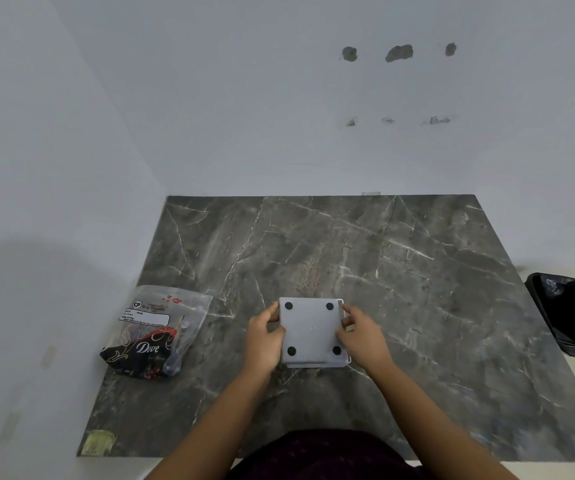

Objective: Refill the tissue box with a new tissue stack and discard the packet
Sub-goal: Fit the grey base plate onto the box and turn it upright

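A square white tissue box point(312, 332) lies upside down on the dark marble table point(417, 289), its flat base with four black round feet facing up. My left hand point(265, 341) grips its left side and my right hand point(360, 336) grips its right side. To the left lies a plastic tissue packet point(156, 332), clear at the top with a black and red "Dove" print below; it looks crumpled and flat. No loose tissue stack shows.
A black bin point(572, 313) lined with a dark bag stands on the floor off the table's right edge. White walls close the table's far and left sides. A yellowish sticker point(98, 441) marks the near left corner.
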